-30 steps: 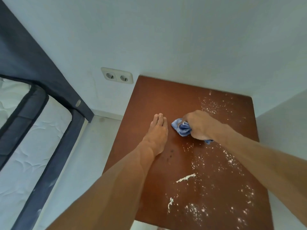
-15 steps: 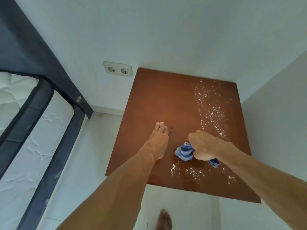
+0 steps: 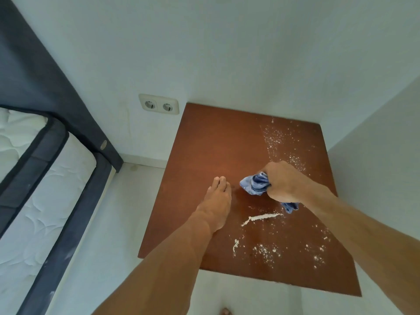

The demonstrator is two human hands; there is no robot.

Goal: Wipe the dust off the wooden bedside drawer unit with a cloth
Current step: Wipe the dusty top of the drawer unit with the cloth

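Observation:
The reddish-brown wooden top of the bedside drawer unit (image 3: 211, 142) fills the middle of the view, seen from above. White dust (image 3: 261, 218) lies in a streak and specks on its right and near parts. My right hand (image 3: 284, 181) is closed around a crumpled blue cloth (image 3: 255, 184) pressed on the top near the middle. My left hand (image 3: 217, 203) rests flat on the wood just left of the cloth, fingers held together and straight, holding nothing.
A bed with a white mattress (image 3: 34, 189) and dark frame stands on the left. A double wall socket (image 3: 159, 106) sits on the back wall left of the unit. White walls close in behind and on the right. Light floor (image 3: 118, 223) lies between bed and unit.
My right hand has moved the cloth back up from the near edge toward the middle of the top. A white dust streak now lies below it. The left hand stayed flat.

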